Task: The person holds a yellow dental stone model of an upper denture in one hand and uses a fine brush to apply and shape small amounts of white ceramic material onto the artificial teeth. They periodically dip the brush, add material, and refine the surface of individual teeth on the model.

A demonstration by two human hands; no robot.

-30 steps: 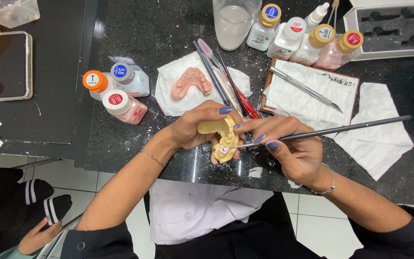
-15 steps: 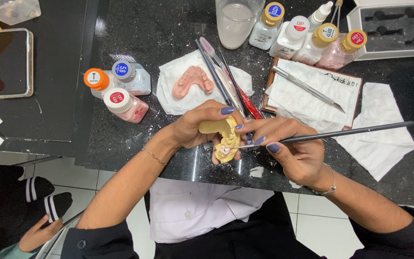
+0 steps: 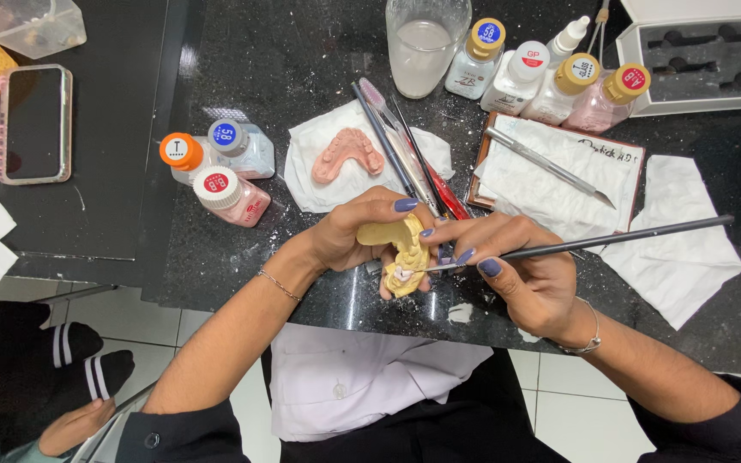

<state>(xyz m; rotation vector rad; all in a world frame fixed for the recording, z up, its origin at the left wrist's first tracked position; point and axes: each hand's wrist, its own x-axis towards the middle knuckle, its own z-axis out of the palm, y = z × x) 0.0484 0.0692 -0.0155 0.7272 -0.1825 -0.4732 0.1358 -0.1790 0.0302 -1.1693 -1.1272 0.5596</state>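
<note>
- Black speckled counter (image 3: 302,51), seen from above; white tiled floor below its edge.
- Left hand (image 3: 362,231) clasps a yellow dental cast (image 3: 400,249), fingers wrapped round it, just over the counter's near edge.
- Right hand (image 3: 525,270) pinches a long thin brush (image 3: 611,240) pen-style; tip touching the cast's front, handle angled up-right.
- Behind the hands: pink denture (image 3: 347,150) on a white tissue (image 3: 319,184), w/ a bundle of tools (image 3: 409,150) just beside it.
- Left of that: three small bottles (image 3: 216,167), orange, blue & red caps, close together.
- Back row: glass of cloudy liquid (image 3: 422,51), four more capped bottles (image 3: 551,77) next to it.
- Metal spatula (image 3: 551,167) lies on a paper-covered pad (image 3: 559,171).
- Phone (image 3: 34,123) far left, on a separate dark surface.
</note>
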